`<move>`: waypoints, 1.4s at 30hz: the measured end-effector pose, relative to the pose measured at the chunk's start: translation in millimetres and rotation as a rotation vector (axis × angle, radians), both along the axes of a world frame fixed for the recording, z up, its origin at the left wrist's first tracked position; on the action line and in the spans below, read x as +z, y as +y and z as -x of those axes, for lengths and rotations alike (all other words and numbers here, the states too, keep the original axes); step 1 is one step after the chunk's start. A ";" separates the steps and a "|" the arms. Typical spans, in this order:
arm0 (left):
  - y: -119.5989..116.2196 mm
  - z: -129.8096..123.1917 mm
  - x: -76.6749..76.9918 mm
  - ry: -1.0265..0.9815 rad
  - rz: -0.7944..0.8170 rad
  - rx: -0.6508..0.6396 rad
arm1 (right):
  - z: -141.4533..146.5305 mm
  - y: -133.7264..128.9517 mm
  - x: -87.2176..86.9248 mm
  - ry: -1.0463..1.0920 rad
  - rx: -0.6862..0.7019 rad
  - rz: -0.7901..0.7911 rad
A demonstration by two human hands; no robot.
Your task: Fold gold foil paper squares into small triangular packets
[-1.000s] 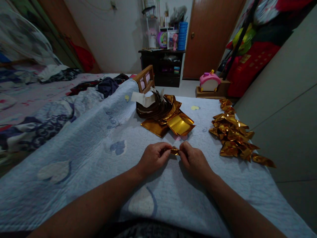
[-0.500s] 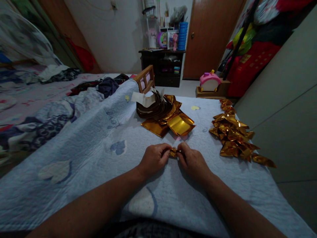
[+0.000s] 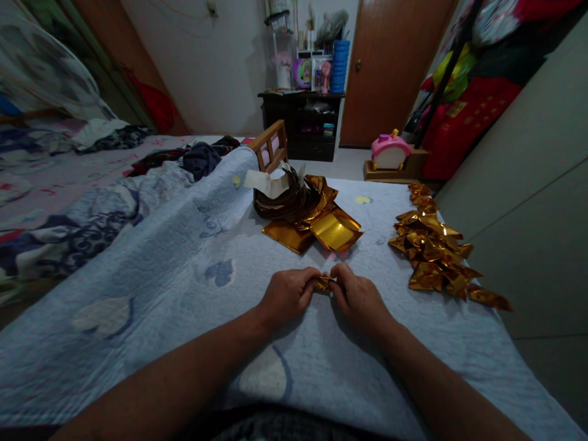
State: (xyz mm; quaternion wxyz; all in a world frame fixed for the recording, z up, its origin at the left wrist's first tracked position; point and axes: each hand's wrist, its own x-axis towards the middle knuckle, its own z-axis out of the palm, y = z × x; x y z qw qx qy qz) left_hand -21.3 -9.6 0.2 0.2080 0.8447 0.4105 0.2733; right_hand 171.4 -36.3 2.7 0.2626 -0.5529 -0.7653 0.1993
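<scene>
Between my two hands is a small folded piece of gold foil paper (image 3: 323,283), low over the quilt. My left hand (image 3: 290,295) pinches its left end between thumb and fingers. On the other end, the thumb and fingertips of my right hand (image 3: 361,298) are closed. The fingers hide both ends of the piece. Just beyond my hands lies a stack of gold foil paper sheets (image 3: 294,199), curled and fanned out, with a few flat sheets at its front. Off to the right sits a pile of folded gold foil pieces (image 3: 434,251), pointed at their ends.
A pale blue quilt (image 3: 174,331) with heart patterns covers the bed under my hands. Rumpled clothes (image 3: 199,160) lie on the pink bedding at left. Beyond the foot of the bed are a dark cabinet (image 3: 298,125) and a pink toy (image 3: 390,151). A pale cupboard (image 3: 533,226) borders the right side.
Both hands stay in nearly the same place, still pinching the folded foil paper. Slightly more of its gold face shows between the fingers. The stack and the pile have not moved.
</scene>
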 end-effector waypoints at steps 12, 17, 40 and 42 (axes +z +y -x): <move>0.0 0.7 -3.6 0.028 -0.081 -0.023 | -2.9 2.1 -2.5 -0.011 0.009 0.000; -2.0 -0.4 -0.9 0.041 -0.086 -0.025 | -3.0 1.9 -0.8 -0.018 0.003 -0.007; 8.9 18.5 9.3 -0.168 -0.126 -0.197 | -9.5 8.6 6.0 0.687 -0.033 0.467; 11.4 19.7 11.7 -0.201 -0.062 -0.281 | -10.1 8.5 9.6 0.749 -0.047 0.557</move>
